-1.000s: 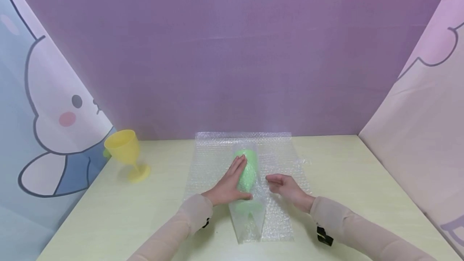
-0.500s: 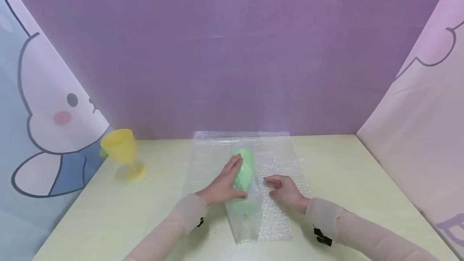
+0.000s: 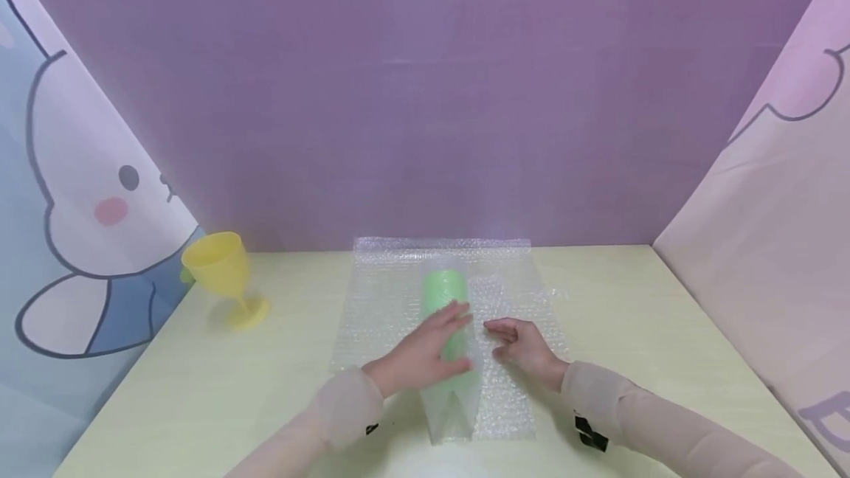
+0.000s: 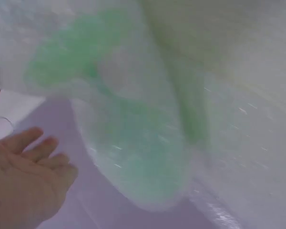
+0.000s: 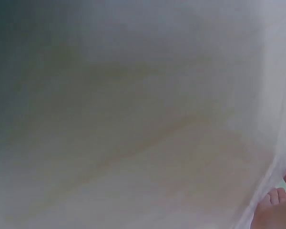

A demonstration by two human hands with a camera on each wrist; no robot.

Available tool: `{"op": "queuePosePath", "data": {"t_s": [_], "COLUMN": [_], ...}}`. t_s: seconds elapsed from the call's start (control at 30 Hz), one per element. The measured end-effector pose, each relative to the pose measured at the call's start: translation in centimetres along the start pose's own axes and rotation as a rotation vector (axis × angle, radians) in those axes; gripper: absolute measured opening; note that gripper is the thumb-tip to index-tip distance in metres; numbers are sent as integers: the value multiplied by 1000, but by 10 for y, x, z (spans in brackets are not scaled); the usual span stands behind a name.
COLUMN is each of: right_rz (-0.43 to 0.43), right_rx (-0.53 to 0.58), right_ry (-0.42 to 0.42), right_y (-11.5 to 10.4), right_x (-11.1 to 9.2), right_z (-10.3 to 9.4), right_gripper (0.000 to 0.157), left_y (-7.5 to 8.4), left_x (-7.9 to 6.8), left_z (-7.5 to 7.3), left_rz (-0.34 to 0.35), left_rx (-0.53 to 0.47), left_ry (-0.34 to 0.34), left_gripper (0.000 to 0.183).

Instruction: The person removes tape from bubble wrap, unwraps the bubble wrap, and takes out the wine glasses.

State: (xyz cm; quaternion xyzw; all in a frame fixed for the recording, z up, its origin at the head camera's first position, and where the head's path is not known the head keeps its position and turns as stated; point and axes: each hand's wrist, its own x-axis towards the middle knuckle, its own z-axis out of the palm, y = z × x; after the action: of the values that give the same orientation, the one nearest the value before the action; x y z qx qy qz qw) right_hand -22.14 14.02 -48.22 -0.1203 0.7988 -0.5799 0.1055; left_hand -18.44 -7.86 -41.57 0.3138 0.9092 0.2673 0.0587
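A green goblet [image 3: 445,286] lies on its side inside folded bubble wrap [image 3: 378,308], its far end toward the back wall. In the left wrist view the cup of the green goblet [image 4: 143,157] shows blurrily through the film. My left hand [image 3: 425,356] is over the wrapped goblet's middle, fingers apart and extended; whether it touches the film I cannot tell. To the right of the bundle, my right hand [image 3: 530,352] is at the flat part of the wrap, fingers loosely bent and thumb apart. Only some fingers of the right hand [image 5: 274,210] appear in its wrist view.
A yellow goblet [image 3: 222,268] stands upright at the table's far left. The pale table [image 3: 617,330] ends at a purple back wall [image 3: 425,94]. Printed cloth panels [image 3: 99,242] close in both sides. The wrap's near end tapers toward the front.
My left hand has come off the goblet's left side and moved nearer and to the right, across the bundle. More of the green cup shows. My right hand has hardly moved.
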Motion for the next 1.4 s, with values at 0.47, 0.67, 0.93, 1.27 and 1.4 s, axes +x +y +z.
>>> {"op": "queuePosePath", "data": {"t_s": [0.47, 0.67, 0.93, 1.27, 1.4], "right_rz": [36, 45, 43, 32, 24], "right_rx": [1, -2, -30, -101, -99], "right_ry": [74, 76, 49, 24, 25], "right_y": [-3, -4, -6, -4, -3], "right_x": [1, 0, -4, -5, -4], "right_z": [4, 5, 4, 6, 7], "right_gripper": [51, 50, 51, 51, 51], "left_y": [25, 22, 6, -19, -29], "left_x": [-27, -42, -62, -91, -100], "left_z": [2, 2, 2, 8, 10], "left_rz": [89, 105, 126, 60, 64], "left_rx": [230, 308, 361, 243, 178], "left_ry": [-175, -146, -4, 227, 326], "left_gripper": [62, 68, 55, 43, 45]}}
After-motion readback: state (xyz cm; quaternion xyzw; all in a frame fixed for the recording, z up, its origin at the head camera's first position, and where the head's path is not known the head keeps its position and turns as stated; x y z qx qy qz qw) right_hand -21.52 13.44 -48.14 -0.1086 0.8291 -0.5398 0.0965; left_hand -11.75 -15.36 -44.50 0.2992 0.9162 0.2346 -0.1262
